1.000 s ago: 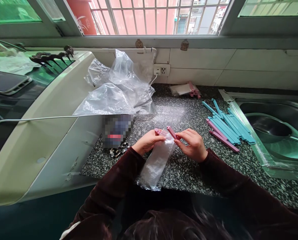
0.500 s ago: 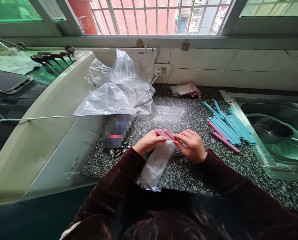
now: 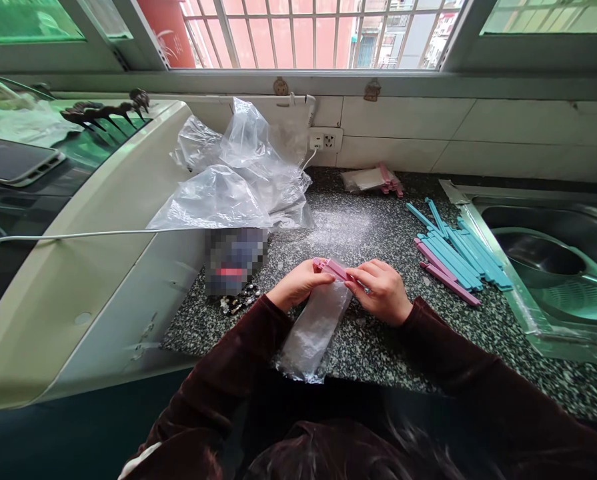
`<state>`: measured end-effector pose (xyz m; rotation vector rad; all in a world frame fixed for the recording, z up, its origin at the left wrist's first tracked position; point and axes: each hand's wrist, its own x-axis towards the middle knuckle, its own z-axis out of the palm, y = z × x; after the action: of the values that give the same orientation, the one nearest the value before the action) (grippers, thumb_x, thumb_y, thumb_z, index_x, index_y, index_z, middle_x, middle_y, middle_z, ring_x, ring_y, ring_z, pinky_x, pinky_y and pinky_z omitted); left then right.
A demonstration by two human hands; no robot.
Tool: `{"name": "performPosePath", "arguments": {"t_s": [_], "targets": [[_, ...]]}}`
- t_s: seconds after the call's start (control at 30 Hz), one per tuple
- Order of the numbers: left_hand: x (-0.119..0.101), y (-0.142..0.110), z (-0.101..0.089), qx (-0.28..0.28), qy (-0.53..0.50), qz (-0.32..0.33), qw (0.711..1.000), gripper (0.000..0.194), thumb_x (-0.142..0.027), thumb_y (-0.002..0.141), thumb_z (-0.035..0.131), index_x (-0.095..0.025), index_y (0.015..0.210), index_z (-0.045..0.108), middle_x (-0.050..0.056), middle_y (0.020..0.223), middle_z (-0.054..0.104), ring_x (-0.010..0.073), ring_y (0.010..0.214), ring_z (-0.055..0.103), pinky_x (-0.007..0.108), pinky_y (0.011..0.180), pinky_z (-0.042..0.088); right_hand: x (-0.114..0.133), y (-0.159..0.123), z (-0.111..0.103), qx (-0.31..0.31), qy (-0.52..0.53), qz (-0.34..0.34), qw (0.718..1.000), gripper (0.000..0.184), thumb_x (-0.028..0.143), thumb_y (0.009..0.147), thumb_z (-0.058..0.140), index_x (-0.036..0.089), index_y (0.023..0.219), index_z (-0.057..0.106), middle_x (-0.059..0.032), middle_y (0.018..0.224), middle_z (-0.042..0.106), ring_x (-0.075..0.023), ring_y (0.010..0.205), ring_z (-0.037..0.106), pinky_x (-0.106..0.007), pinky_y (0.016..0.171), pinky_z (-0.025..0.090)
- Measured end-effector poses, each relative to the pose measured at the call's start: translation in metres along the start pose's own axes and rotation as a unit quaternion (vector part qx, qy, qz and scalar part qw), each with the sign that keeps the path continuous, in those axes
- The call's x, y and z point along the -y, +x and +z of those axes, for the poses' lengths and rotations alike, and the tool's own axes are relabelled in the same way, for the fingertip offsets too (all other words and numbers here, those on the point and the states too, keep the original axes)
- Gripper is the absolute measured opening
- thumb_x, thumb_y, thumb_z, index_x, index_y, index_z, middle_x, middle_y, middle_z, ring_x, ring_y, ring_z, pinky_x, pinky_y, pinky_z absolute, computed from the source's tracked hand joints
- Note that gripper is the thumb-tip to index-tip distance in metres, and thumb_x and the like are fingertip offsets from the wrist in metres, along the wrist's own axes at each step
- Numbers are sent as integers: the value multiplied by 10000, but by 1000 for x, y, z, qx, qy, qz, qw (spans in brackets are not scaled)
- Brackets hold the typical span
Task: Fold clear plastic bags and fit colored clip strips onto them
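Between my hands is a pink bag sealing clip (image 3: 334, 268), lying across the upper end of a clear plastic bag (image 3: 312, 330). My left hand (image 3: 298, 283) is closed on the clip's left end and the bag's top. At the other end, the fingers of my right hand (image 3: 379, 288) pinch the clip. The bag hangs down toward the counter's front edge, flat and crinkled. Whether the clip is fully closed over the bag cannot be made out. To the right lie several blue sealing clips (image 3: 461, 252) with a few pink clips (image 3: 451, 283) beside them.
Crumpled clear plastic bags (image 3: 238, 180) lie at the back left, with a white cable (image 3: 103, 235) in front. A clipped packet (image 3: 371, 179) rests near the wall. A sink (image 3: 528, 207) holding a pan is at right. A pixelated packet (image 3: 235, 260) lies left on the speckled counter (image 3: 343, 227).
The right fingers have shifted slightly left along the pink clip, and the clip has turned a little. The bag and the left hand stay almost in place.
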<state>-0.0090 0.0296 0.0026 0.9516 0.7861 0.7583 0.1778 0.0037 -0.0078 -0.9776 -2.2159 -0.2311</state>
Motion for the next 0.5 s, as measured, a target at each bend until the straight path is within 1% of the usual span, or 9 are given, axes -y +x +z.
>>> {"name": "performPosePath", "arguments": {"t_s": [0.17,0.37,0.5], "targets": [[-1,0,2,-2,-7,-6,1000,269,-210,493,798,-107,708,672,16,690,661,117,663,556,234,699,389,0,-1,2,8,-16,0,1000,149,278,856,557,179,872,667,-30,695,641,-150,655,512,-289,622,405],[0,0,1,23,-5,3,1000,296,-239,530,801,-98,757,674,23,718,658,125,696,563,247,728,395,0,-1,4,8,-25,-7,1000,151,261,851,562,157,859,671,-33,679,628,-150,653,498,-285,623,392],[3,1,-1,30,0,12,999,316,-256,536,809,-102,773,667,15,735,650,124,714,560,252,744,392,0,-2,4,21,-25,2,999,159,262,859,549,161,859,671,-32,694,634,-149,666,496,-284,637,382]]}}
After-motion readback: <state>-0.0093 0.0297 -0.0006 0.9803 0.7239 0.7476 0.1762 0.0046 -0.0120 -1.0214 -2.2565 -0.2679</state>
